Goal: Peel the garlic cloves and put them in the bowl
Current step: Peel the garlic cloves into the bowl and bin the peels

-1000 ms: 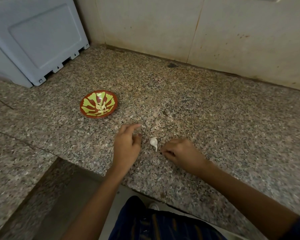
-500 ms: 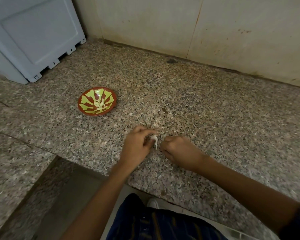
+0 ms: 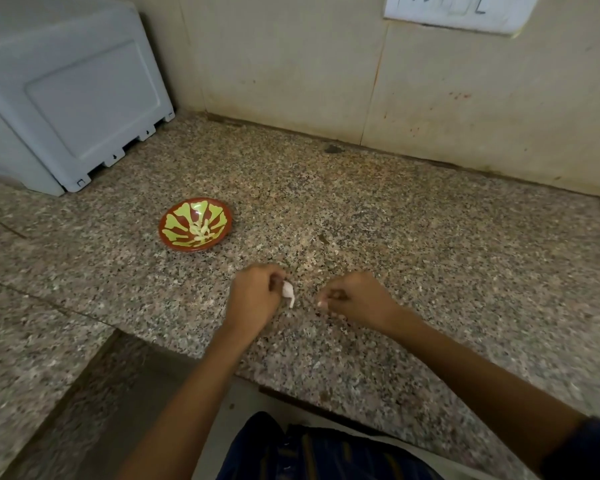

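The garlic clove is in your left hand, pinched at the fingertips with its pale skin tail hanging down just above the counter. Your fingers are curled round it, so most of the clove is hidden and only the white end shows on the thumb side. Your right hand sits near it, apart from the clove, with its fingers curled in; a small pale bit shows at the fingertips, too small to tell whether it is a scrap of skin or a nail, so you cannot tell from here if that hand holds anything.

The bowl stands on the counter to the left and further back, well apart from both hands. It is red with yellow-green markings, and a few peeled cloves lie in its middle.

Further out, a grey-white appliance stands in the back left corner against the wall, and a white switch plate is fixed high on the wall to the right. Your dark striped clothing shows at the bottom edge
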